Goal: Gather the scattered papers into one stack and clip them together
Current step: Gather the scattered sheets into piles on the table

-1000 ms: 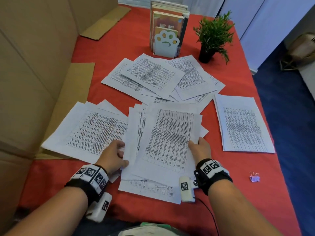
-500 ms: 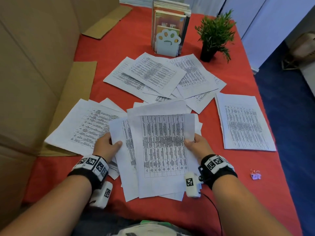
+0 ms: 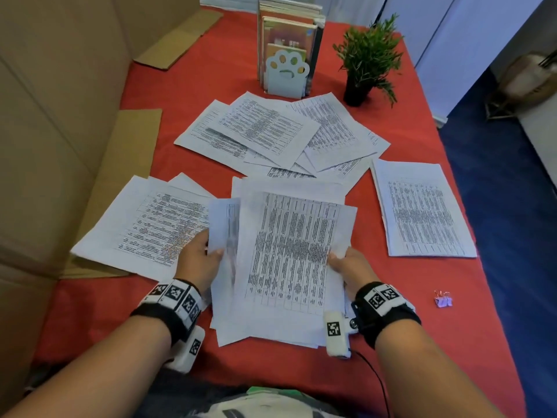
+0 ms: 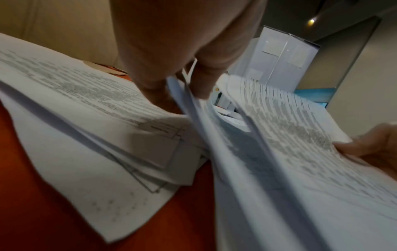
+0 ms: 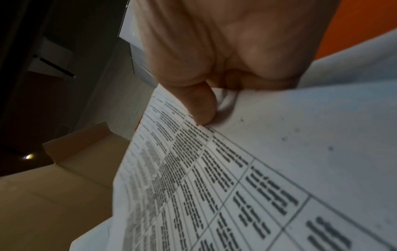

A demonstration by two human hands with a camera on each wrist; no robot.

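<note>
A loose bundle of printed sheets (image 3: 289, 254) is lifted off the red table (image 3: 99, 312) in front of me. My left hand (image 3: 200, 260) pinches its left edge, thumb on top, with the sheets (image 4: 279, 152) fanning apart. My right hand (image 3: 349, 265) grips the right edge, and its thumb (image 5: 199, 103) presses on the top sheet (image 5: 236, 178). More printed sheets lie flat: a pile at the left (image 3: 147, 224), a spread pile at the back (image 3: 271, 131), one stack at the right (image 3: 422, 212). A small pink binder clip (image 3: 443, 299) lies near the right edge.
A tall cardboard wall (image 3: 45, 131) lines the left side, with a flat cardboard piece (image 3: 126, 152) under the left pile. At the back stand books in a paw-shaped bookend (image 3: 287, 72) and a small potted plant (image 3: 367, 61). The table's right edge drops to blue floor (image 3: 512, 236).
Both hands have raised the middle bundle off the table and drawn its sheets closer together; the top sheet has turned straighter toward me.
</note>
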